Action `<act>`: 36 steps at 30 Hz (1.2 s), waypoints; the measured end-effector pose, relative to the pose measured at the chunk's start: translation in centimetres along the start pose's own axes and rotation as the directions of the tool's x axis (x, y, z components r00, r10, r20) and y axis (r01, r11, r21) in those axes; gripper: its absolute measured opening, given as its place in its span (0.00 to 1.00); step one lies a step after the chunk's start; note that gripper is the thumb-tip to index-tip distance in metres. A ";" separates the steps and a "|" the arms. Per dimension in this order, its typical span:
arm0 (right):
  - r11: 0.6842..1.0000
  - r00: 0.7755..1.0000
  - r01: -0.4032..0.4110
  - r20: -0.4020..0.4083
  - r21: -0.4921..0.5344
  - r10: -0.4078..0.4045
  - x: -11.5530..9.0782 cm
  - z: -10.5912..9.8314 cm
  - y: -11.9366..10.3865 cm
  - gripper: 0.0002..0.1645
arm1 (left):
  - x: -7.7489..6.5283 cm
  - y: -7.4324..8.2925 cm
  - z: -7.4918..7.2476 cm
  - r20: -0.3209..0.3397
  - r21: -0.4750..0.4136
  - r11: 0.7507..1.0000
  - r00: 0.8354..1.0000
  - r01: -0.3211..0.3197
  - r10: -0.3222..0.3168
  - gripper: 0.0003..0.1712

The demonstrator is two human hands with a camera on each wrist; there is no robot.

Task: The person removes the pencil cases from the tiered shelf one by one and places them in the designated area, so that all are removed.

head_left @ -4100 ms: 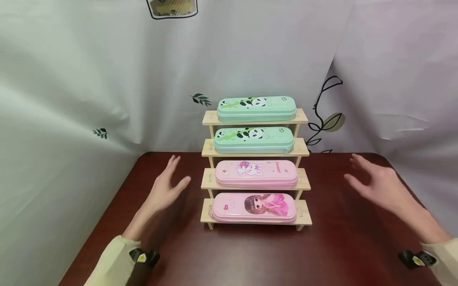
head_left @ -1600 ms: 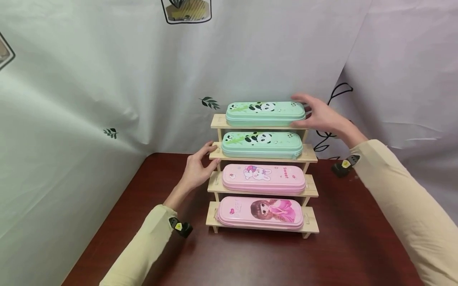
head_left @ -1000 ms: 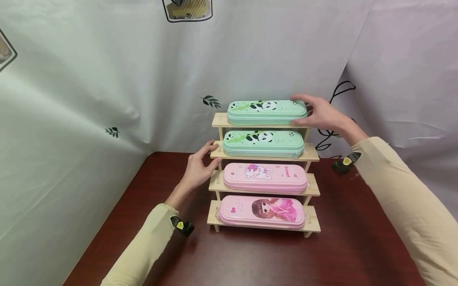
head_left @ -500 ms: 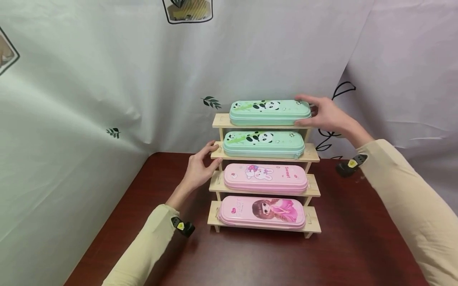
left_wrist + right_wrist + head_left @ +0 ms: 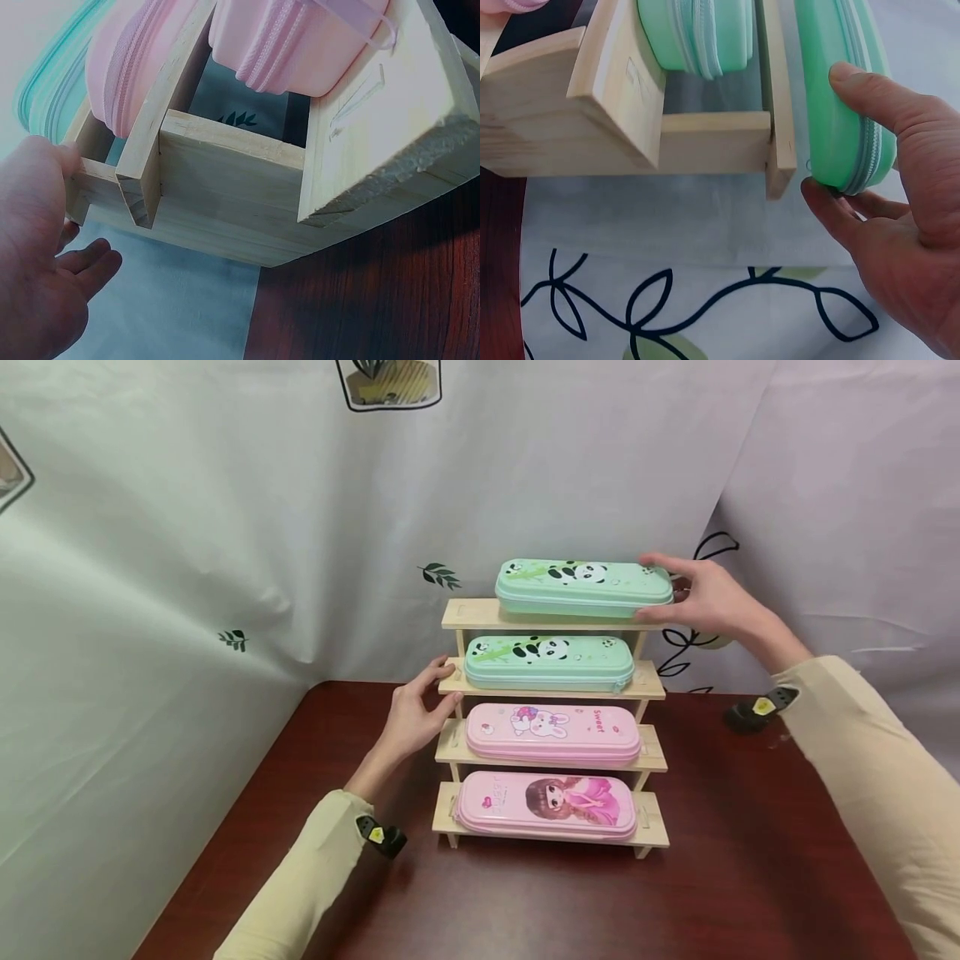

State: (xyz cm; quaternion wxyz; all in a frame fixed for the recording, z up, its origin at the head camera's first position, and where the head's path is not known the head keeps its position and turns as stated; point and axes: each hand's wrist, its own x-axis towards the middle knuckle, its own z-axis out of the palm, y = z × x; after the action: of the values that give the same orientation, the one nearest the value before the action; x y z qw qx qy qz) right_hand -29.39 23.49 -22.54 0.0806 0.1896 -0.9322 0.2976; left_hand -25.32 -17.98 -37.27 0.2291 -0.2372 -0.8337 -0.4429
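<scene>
Holds a green case (image 5: 585, 589) by its right end in the right hand (image 5: 708, 602), between thumb and fingers, just over the top shelf (image 5: 467, 613) of a wooden stand (image 5: 651, 745). Leaves a gap between case and shelf, as seen from the right wrist. Pinches the left end of the second shelf (image 5: 647, 680) with the left hand (image 5: 412, 714). On that second shelf, another green case (image 5: 551, 664), with a panda on it too; then a pink case with a bunny (image 5: 553, 733), and lowest down, a pink case with a girl (image 5: 546, 806). Under the stand, a dark red table (image 5: 570, 897), smooth and a bit shiny in front, with dark wood lines up close and a round corner at the back left. Behind the table and down both sides, a pale cloth (image 5: 570, 468) like a wall, full of soft folds, greener on the left, more purple on the right. Drops into a dark crease at the right, near a drawn black vine (image 5: 677, 652). Also on the cloth, small dark leaves (image 5: 438, 575) just left of the stand. On both arms, long cream sleeves (image 5: 300, 877), with a small black box (image 5: 384, 837) at each wrist.
</scene>
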 end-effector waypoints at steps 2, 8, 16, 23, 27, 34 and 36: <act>1.000 1.000 -0.001 -0.008 0.002 0.001 -0.3 -0.3 0.2 0.46 | 0.0 0.0 0.0 0.004 -0.002 1.000 1.000 0.002 -0.002 0.25; 0.999 1.000 -0.018 -0.022 0.027 0.018 -1.0 -1.1 0.9 0.46 | 0.0 -0.1 0.0 0.006 -0.003 1.000 1.000 0.015 -0.015 0.25; 0.999 0.997 -0.025 -0.067 0.037 0.027 -2.2 -2.2 2.4 0.46 | 0.1 -0.1 0.0 0.007 -0.007 1.000 1.000 0.011 -0.011 0.25; 0.994 0.996 -0.025 -0.088 0.110 0.035 -3.4 -2.9 3.5 0.45 | 0.1 -0.1 0.0 0.007 -0.002 1.000 1.000 0.011 -0.011 0.25; 0.991 0.993 -0.043 -0.101 0.131 0.056 -4.2 -3.4 4.2 0.45 | 0.1 -0.1 0.0 0.008 0.006 1.000 1.000 0.009 -0.009 0.25; 0.987 0.985 -0.097 -0.127 0.131 0.114 -5.7 -4.4 5.7 0.46 | 0.2 0.0 0.0 0.001 0.001 1.000 1.000 0.000 0.000 0.25; 0.985 0.982 -0.112 -0.135 0.134 0.130 -6.2 -4.6 6.2 0.46 | 0.2 0.0 0.0 0.001 -0.002 1.000 1.000 0.001 -0.001 0.25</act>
State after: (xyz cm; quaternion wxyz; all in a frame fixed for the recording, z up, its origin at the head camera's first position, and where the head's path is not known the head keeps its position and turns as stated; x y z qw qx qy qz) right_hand -26.05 32.71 -23.65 0.1171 0.1153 -0.9132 0.3728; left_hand -25.47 -17.95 -37.16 0.2282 -0.2375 -0.8334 -0.4437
